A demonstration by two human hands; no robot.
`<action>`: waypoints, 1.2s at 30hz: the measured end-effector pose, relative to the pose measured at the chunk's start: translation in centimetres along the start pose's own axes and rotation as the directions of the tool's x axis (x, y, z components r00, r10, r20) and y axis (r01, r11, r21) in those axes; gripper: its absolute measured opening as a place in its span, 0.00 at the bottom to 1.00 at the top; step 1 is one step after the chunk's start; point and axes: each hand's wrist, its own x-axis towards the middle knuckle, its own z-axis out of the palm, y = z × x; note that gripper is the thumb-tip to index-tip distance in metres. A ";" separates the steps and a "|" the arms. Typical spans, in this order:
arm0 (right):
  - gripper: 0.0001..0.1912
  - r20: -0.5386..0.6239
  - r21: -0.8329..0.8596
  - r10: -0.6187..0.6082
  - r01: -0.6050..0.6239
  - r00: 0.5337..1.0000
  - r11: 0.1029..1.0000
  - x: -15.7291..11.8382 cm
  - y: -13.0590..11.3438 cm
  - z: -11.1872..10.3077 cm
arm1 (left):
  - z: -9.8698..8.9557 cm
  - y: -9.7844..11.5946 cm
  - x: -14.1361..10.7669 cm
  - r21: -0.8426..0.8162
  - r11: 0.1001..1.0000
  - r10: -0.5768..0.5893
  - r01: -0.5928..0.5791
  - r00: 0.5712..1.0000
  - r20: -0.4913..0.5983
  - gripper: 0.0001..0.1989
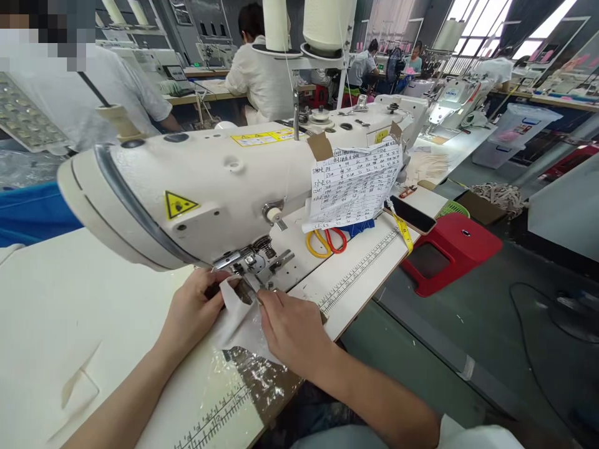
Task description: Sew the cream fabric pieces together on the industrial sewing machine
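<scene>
Bare forearms [374, 388] at the bottom edge lead to the left hand [194, 308] and right hand [297, 330], both pinching white fabric [239, 318] between them, left of lower centre, its length slanting down-right from the sewing machine [210, 181], neither hand clearly nearer.

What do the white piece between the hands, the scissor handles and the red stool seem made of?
White piece: probably thin cloth, matte and softly creased. Scissor handles: likely plastic, smooth, brightly coloured. Red stool: apparently moulded plastic, faint sheen, rounded edges.
</scene>
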 end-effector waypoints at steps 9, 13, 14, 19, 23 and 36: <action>0.12 0.020 -0.037 0.017 -0.016 1.000 0.999 0.4 -0.3 -0.3 | 0.1 -0.8 -0.3 0.162 0.909 0.391 -0.384 0.920 -0.016 0.12; 0.13 -0.048 0.056 0.045 -0.042 0.998 0.998 -2.5 -0.3 -0.5 | -0.5 -0.8 -0.5 0.248 0.741 0.635 -0.625 0.771 0.044 0.15; 0.12 -0.065 0.115 0.045 -0.037 0.997 0.993 -3.7 -0.2 -0.7 | -0.7 -0.6 -0.7 0.277 0.708 0.660 -0.649 0.748 0.063 0.16; 0.11 -0.073 0.305 0.003 0.019 0.997 0.952 -9.7 0.4 -1.3 | -0.2 1.2 -2.1 0.465 0.625 0.652 -0.628 0.746 0.131 0.17; 0.12 -0.042 0.297 -0.015 0.026 0.999 0.954 -10.8 0.9 -1.5 | 1.0 2.4 -3.5 0.549 0.643 0.598 -0.534 0.798 0.076 0.18; 0.16 -0.004 0.305 0.008 -0.007 1.000 0.952 -10.3 1.6 -1.9 | 1.8 0.6 -4.9 0.511 0.643 0.633 -0.570 0.771 0.064 0.21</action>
